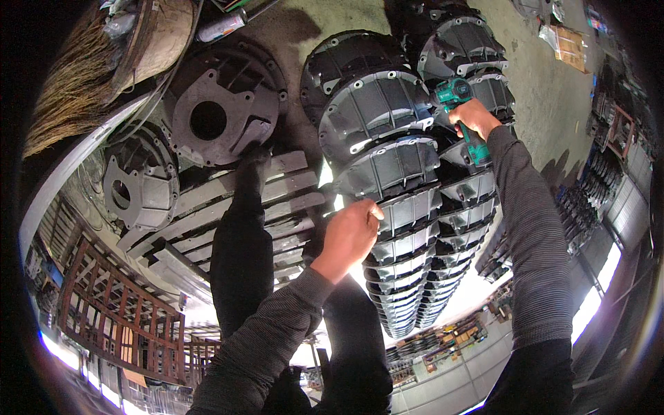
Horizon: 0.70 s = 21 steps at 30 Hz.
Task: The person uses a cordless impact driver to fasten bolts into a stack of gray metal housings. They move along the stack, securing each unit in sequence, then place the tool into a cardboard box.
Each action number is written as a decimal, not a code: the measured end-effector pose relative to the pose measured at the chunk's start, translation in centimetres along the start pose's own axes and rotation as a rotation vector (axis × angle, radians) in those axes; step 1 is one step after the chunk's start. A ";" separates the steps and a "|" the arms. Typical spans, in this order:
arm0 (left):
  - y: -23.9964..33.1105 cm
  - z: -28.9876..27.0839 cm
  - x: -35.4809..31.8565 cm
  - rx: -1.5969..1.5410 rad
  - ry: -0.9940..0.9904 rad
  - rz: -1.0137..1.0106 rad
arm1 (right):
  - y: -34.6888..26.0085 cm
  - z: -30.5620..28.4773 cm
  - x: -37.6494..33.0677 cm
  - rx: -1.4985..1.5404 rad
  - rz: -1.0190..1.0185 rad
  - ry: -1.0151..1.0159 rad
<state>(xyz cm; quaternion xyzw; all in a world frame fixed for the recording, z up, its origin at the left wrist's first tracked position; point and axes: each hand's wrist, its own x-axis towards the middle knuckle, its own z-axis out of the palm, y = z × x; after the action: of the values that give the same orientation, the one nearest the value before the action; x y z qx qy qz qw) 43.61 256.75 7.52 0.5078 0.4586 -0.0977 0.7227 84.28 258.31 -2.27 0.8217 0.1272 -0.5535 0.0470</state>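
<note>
My right hand (476,117) is wrapped round the handle of a teal and black cordless drill (453,90). The drill's front end points left, close to the rim of a dark grey cast bell housing (379,104). My left hand (349,234) is closed, fingers curled, beside the left edge of another bell housing (387,168) in the same row. Whatever the left fingers hold, if anything, is hidden from this view. Several more such housings stand nested in two long rows, with bolt holes along their rims.
Two loose housings lie at the left: a large one (238,111) and a smaller one (142,187). A slatted pallet (277,197) lies by my legs. A straw broom (72,90) and a spray can (223,26) are at upper left, a cardboard box (568,48) at upper right.
</note>
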 end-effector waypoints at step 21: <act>0.0 1.2 0.9 0.089 -0.036 -0.019 | 4.2 1.7 -1.4 0.113 -0.072 0.068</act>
<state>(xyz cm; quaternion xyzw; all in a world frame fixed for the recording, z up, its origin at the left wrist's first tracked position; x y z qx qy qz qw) 44.74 256.06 6.92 0.5334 0.4454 -0.1338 0.7066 83.31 253.66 -1.90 0.8362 0.1267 -0.5330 -0.0239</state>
